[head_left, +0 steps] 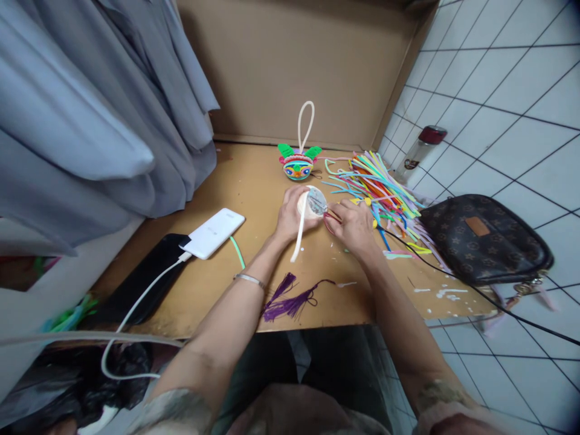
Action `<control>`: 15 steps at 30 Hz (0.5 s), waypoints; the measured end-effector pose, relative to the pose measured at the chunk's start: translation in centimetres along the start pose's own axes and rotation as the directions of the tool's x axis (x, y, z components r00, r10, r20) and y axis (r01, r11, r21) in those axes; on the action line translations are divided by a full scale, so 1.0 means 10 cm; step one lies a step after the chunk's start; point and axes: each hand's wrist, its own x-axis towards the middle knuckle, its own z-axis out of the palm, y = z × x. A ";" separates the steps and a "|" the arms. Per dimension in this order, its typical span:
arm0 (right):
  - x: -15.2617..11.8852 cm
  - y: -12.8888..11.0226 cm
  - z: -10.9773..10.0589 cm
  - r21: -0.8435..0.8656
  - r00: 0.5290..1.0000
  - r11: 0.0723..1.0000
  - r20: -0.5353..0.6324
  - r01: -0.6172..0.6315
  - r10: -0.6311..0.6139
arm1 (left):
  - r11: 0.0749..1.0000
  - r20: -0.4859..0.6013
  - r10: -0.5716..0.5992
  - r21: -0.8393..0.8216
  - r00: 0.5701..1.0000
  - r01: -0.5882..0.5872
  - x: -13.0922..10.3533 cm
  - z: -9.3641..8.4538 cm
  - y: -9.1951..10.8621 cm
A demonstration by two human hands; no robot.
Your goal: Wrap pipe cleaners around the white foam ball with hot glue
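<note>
Okay, on my feed the left hand [291,215] has its grip wrapped round a pale ball [316,202] over the worktop [247,187], my right hand [352,225] grasps some red-handled tool [332,224] by its edge, and purple tassels [290,305] lie nearer me.

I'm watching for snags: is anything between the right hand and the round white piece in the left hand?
Only the red-handled tool in the right hand, its tip by the right edge of the round white piece; I cannot tell whether they touch. The white strip lies left, outside that gap.
</note>
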 end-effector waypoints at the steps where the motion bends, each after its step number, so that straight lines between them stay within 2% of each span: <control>1: 0.00 0.00 0.00 0.024 1.000 1.000 0.014 -0.011 0.010 | 1.000 0.000 0.001 -0.001 1.000 -0.001 0.00 0.00 -0.01; 8: 0.02 0.07 0.11 0.315 0.993 0.943 0.004 -0.111 0.115 | 0.999 0.029 -0.035 0.006 0.999 0.035 0.03 -0.03 0.01; 11: 0.04 0.11 0.19 0.468 0.987 0.872 0.005 -0.145 0.161 | 0.998 0.034 -0.058 0.011 0.998 0.057 0.04 -0.04 0.01; 15: 0.08 0.15 0.26 0.650 0.975 0.734 0.056 -0.198 0.214 | 0.999 0.038 -0.041 0.015 0.998 0.040 0.04 -0.04 -0.02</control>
